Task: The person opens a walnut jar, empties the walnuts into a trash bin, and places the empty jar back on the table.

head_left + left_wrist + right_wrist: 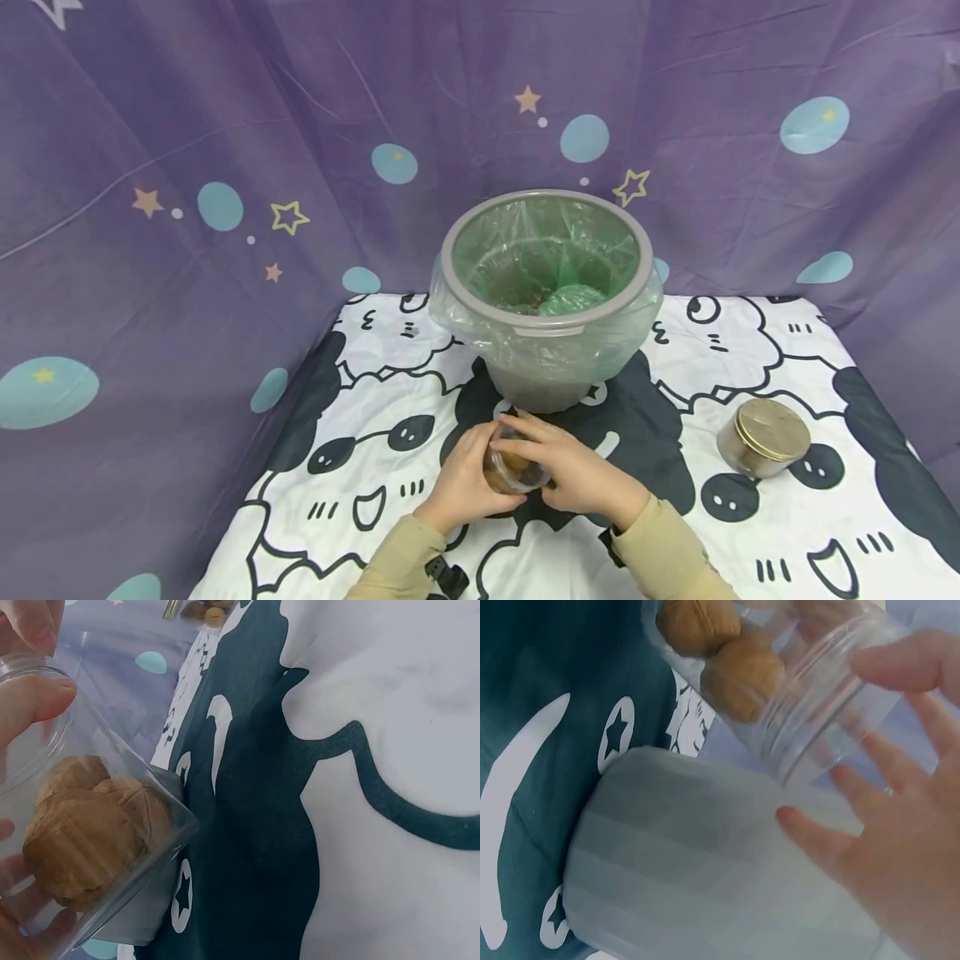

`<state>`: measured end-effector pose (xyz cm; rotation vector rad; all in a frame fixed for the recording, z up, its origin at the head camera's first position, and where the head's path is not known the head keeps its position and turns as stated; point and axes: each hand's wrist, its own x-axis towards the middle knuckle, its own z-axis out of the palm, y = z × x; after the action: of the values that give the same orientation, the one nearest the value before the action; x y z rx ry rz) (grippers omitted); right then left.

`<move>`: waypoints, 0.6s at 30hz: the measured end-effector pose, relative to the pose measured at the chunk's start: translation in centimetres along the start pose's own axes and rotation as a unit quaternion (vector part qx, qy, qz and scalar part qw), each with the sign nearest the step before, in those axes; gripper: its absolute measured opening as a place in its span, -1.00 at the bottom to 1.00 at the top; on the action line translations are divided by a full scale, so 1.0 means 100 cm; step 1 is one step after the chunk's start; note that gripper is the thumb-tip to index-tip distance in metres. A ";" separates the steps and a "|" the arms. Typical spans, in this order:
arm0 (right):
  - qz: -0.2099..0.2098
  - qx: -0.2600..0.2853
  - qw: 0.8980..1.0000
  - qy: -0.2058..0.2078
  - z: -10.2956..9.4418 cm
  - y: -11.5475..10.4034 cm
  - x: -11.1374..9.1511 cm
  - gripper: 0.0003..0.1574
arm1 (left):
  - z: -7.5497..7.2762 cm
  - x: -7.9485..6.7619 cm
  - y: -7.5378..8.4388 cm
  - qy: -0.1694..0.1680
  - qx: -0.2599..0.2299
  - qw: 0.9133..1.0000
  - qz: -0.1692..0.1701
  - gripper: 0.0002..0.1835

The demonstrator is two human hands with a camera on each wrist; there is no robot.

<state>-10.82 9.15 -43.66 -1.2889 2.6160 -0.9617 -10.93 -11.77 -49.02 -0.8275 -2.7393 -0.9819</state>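
Both hands are on a clear plastic jar [161, 817] with several walnuts [82, 847] inside, tilted in front of the bin. My left hand [468, 479] grips the jar's body, its fingers showing through the clear wall in the left wrist view. Around the ridged mouth end, my right hand [581, 467] has its thumb on one side and some fingers on the other. The right wrist view shows its other fingers spread apart from the jar. Whether a clear lid covers the mouth, I cannot tell.
A grey bin [536, 392] lined with a green translucent bag [607, 358] stands just beyond the hands. A second clear jar with a gold lid [772, 429] stands at the right on the black-and-white cloth [757, 533]. A purple curtain [300, 83] hangs behind.
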 end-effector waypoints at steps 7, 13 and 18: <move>0.052 0.037 0.997 0.049 0.003 -0.003 -0.001 -0.03 | 0.001 -0.001 -0.001 0.006 0.002 1.000 0.009 -0.01; 0.146 0.025 0.985 0.083 0.013 -0.008 0.002 -0.01 | 0.002 -0.002 -0.002 0.005 0.004 1.000 0.011 0.00; 0.161 -0.001 0.982 0.096 0.015 -0.009 0.004 -0.07 | 0.001 -0.001 -0.001 0.001 -0.005 1.000 0.005 -0.01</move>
<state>-9.98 7.70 -44.31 -0.7668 2.8449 -1.0696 -10.89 -11.78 -49.21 -0.8397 -2.7287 -0.9957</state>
